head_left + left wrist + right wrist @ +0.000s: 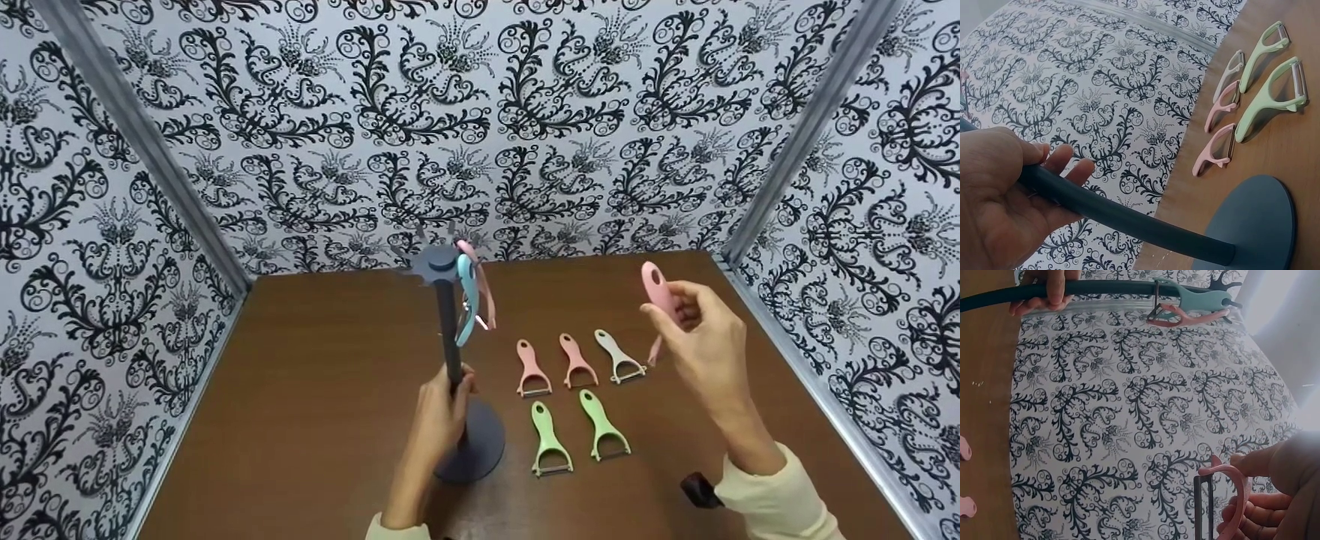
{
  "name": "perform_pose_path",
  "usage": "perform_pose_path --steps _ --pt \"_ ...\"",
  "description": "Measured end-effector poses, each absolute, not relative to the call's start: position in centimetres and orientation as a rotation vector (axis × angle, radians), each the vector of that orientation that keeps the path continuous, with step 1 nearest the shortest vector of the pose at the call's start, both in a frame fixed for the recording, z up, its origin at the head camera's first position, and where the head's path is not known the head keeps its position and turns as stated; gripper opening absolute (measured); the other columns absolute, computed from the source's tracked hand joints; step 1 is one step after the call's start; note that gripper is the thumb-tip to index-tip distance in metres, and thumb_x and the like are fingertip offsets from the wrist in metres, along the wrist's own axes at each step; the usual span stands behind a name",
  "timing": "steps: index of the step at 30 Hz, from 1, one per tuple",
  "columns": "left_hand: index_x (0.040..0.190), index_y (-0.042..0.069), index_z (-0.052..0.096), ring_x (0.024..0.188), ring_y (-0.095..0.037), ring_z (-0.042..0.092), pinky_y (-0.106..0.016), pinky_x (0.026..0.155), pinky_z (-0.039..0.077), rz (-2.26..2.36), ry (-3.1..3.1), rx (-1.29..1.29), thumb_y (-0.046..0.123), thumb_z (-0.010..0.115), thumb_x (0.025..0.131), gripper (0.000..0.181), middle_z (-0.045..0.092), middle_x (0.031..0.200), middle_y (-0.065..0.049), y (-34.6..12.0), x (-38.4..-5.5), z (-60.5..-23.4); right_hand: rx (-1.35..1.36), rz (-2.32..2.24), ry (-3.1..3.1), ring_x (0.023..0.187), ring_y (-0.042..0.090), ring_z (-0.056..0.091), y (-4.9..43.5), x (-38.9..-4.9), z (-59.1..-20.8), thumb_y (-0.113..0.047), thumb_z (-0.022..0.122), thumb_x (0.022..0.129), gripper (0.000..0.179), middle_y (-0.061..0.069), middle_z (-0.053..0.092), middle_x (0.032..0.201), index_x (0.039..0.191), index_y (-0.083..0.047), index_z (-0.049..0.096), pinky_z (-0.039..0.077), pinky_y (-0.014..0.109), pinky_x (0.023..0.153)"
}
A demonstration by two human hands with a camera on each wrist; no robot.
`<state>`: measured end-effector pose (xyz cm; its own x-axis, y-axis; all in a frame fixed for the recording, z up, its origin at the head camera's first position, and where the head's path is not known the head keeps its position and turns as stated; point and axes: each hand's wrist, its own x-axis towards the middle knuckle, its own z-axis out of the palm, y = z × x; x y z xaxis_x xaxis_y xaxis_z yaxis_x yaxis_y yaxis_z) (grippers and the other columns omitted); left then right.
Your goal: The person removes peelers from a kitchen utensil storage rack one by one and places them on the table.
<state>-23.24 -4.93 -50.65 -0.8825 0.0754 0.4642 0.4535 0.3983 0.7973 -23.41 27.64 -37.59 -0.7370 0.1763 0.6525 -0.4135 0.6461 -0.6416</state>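
My left hand (439, 412) grips the post of a dark rack (448, 322) partway up, its fingers wrapped round it in the left wrist view. From the hooks at the rack's top hang a blue peeler (466, 289) and a pink peeler (1179, 322), side by side. Off to the right, my right hand (709, 341) holds another pink peeler (657, 289) above the table, thumb on one side and fingers on the other. Its handle with the hanging hole points up in the head view; its blade end (1203, 506) shows in the right wrist view.
On the brown table (322, 390), right of the rack's round base (480, 446), lie two pink peelers (531, 371), a white peeler (619, 356) and two green peelers (604, 427). Patterned walls (420, 112) stand around the table. A small dark object (700, 490) shows by the right sleeve.
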Motion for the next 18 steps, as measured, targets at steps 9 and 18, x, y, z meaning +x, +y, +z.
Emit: perform_pose_path --steps 9,18 --pt "0.102 0.002 0.063 0.075 -0.018 0.070 -0.029 0.062 0.053 -1.487 -2.320 -0.456 0.002 0.059 0.104 0.004 0.069 0.082 -0.002 -5.0 -23.4 -50.8 0.142 1.034 -2.160 0.071 0.001 0.057 29.0 -23.6 -38.7 0.000 0.086 0.082 0.037 0.017 0.070 0.087 0.113 0.010 0.068 0.044 0.008 0.065" --pt "0.101 0.004 0.063 0.077 -0.017 0.069 -0.032 0.067 0.055 -1.473 -2.298 -0.458 0.001 0.059 0.104 0.006 0.068 0.082 0.000 -5.0 -23.3 -50.7 0.100 0.982 -2.203 0.073 0.002 0.056 29.9 -23.7 -40.1 -0.002 0.088 0.081 0.038 0.016 0.071 0.088 0.112 0.008 0.069 0.042 0.007 0.066"
